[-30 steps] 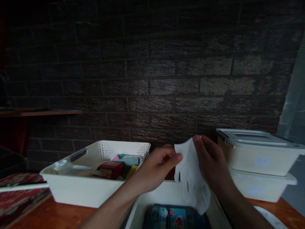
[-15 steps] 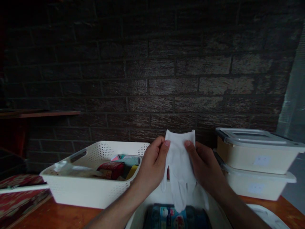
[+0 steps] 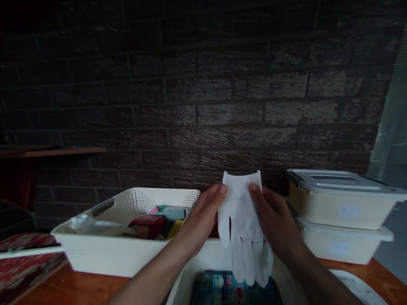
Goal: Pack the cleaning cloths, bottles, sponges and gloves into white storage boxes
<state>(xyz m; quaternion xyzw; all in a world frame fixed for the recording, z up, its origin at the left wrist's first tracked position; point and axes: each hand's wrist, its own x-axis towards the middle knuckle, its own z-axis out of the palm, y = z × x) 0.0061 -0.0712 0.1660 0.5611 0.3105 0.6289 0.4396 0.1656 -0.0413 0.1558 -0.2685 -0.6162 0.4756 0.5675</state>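
A camera worn on the head looks forward and somewhat down from the wearer's own viewpoint, facing a dark brick wall (image 3: 203, 106) that fills more than half the frame. The left hand (image 3: 202, 216) and right hand (image 3: 276, 216) appear close up, below and right of center, with forearms rising from the bottom edge. The angle is high enough to see into a white basket (image 3: 111, 256) at left and onto stacked boxes (image 3: 318, 212) at right, while the lower edge crops a nearer bin (image 3: 211, 256).
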